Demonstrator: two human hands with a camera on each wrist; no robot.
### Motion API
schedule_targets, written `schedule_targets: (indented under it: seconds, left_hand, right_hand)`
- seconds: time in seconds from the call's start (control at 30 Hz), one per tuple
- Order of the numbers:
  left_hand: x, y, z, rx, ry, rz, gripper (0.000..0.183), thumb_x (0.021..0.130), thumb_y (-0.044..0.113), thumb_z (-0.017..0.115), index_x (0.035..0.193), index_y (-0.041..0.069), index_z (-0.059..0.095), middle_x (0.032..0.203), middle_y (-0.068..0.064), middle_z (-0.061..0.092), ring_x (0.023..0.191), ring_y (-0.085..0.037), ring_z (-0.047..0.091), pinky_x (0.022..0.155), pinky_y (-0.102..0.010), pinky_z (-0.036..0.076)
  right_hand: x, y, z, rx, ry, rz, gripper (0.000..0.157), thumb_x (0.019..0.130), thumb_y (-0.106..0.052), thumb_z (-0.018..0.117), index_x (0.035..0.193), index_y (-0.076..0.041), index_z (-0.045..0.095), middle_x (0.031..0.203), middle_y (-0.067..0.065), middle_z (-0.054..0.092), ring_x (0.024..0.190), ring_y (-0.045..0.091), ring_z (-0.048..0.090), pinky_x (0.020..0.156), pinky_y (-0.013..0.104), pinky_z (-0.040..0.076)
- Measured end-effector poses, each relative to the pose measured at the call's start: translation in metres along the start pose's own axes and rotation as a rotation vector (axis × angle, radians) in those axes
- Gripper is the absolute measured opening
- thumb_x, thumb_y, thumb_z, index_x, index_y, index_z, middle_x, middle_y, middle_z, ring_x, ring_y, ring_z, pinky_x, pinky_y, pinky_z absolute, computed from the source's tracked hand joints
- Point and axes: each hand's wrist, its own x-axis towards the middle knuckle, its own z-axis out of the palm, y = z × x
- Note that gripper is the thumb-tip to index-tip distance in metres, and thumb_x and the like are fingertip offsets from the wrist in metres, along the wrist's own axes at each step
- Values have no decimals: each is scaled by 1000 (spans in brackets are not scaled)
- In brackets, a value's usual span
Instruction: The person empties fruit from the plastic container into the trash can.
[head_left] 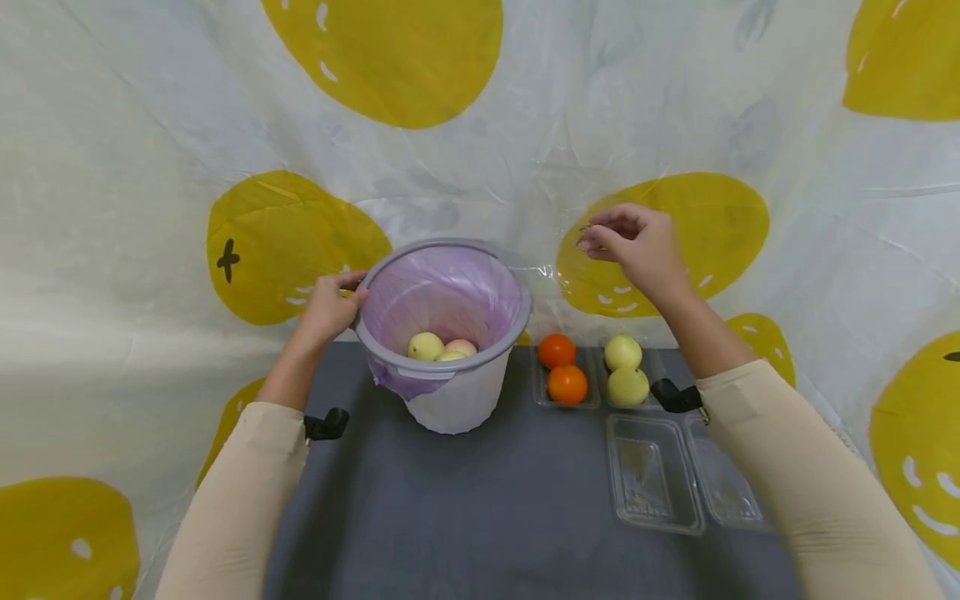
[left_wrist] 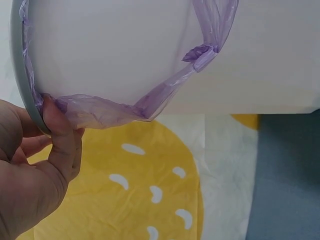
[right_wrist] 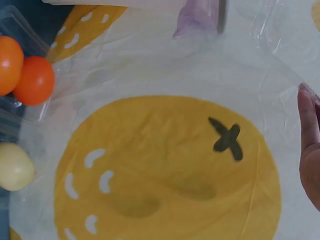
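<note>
A white bucket (head_left: 455, 404) with a grey rim stands on the dark table, lined with a purple plastic bag (head_left: 390, 296). Several pale yellow and pinkish fruits (head_left: 426, 346) lie inside it. My left hand (head_left: 330, 310) grips the rim from the left side; in the left wrist view the thumb presses over the grey rim (left_wrist: 21, 65) and bag edge. Raised to the right of the bucket, my right hand (head_left: 637, 246) pinches the edge of a transparent plastic container (right_wrist: 287, 42). That container hangs beside the bucket's rim, hard to make out against the patterned cloth.
Two orange fruits (head_left: 567, 385) sit in a transparent tray right of the bucket. Beside them, two pale green fruits (head_left: 627, 387) sit in another. Two more transparent trays (head_left: 654, 475) lie nearer, partly under the right forearm. A lemon-patterned cloth (head_left: 465, 183) hangs behind the table.
</note>
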Motion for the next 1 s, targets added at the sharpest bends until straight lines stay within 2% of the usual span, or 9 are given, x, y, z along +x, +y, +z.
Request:
schedule_targets:
  seconds: [0.3, 0.53, 0.73, 0.87, 1.0]
  left_hand:
    - [-2, 0, -2, 10, 11, 12, 44, 107, 10, 54, 150, -1, 52, 132, -27, 60, 55, -7, 56, 57, -19, 52]
    - [-3, -2, -1, 11, 7, 8, 44, 106, 10, 54, 149, -2, 52, 131, -28, 60, 55, -6, 56, 57, -18, 52]
    - [-2, -1, -2, 5, 4, 3, 45, 107, 12, 54, 151, 1, 52, 132, -26, 59, 55, -7, 57, 57, -20, 52]
    - [-3, 0, -3, 12, 0, 4, 46, 107, 12, 54, 151, 1, 51, 132, -26, 59, 55, -7, 57, 57, -19, 52]
    - [-3, -1, -4, 16, -4, 5, 46, 107, 11, 53, 152, 0, 50, 133, -27, 58, 55, -6, 56, 58, -18, 52]
  right_hand:
    - [-47, 20, -31, 59, 41, 72, 24, 95, -3, 72, 109, 15, 67, 91, 4, 79, 77, 14, 78, 69, 27, 62]
    - [-87, 46, -43, -85, 22, 131, 31, 99, -9, 69, 115, 16, 65, 91, -5, 79, 79, 10, 77, 69, 27, 62]
    - [-120, 75, -43, -171, -57, 176, 29, 101, -9, 67, 117, 15, 66, 98, 10, 78, 82, 11, 77, 72, 27, 62]
    - [-138, 93, -35, -244, -121, 281, 29, 101, -13, 67, 118, 11, 68, 101, 21, 76, 81, 9, 77, 72, 26, 63]
    - [-150, 110, -28, -269, -178, 380, 28, 100, -13, 69, 117, 10, 68, 101, 25, 76, 82, 17, 78, 71, 28, 63]
